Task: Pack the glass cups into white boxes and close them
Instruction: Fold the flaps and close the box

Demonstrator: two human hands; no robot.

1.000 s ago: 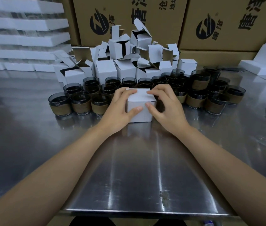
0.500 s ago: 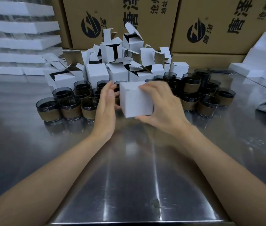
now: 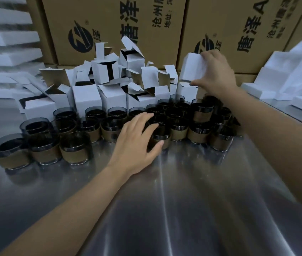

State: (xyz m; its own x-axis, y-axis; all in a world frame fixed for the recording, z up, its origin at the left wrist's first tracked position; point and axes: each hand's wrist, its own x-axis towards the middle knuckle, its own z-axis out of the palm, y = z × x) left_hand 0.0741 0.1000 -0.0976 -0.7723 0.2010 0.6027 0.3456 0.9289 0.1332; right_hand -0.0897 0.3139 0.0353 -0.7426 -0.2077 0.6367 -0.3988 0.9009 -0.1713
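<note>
The right hand (image 3: 218, 74) grips a closed white box (image 3: 192, 69) in the upper right of the frame, fingers curled over its top edge and thumb under its lower corner; the box hangs tilted above the back of the pile, clear of the surface (image 3: 183, 200). The left hand (image 3: 137, 143) lies spread and relaxed over the glass cups (image 3: 72, 145) at centre frame, its fingers loosely fanned and holding nothing; the thumb sits just beside one cup (image 3: 162, 135), and whether it touches I cannot tell.

The cups are short, round, smoky dark glass with a tan paper band around the lower half; they crowd in rows touching one another across the middle of the frame. I judge them fairly heavy for their size, rigid, breakable and slick on the bare glass; the banded lower wall looks the surer place to hold, fingers and thumb on opposite sides.

The open white boxes (image 3: 109, 74) heaped behind are thin matte card with brown insides, flaps standing up; light and easily crushed, best taken by the side walls. The surface is brushed, reflective steel; brown printed cartons (image 3: 109, 24) stand behind; white foam slabs (image 3: 7, 36) are stacked at upper left.
</note>
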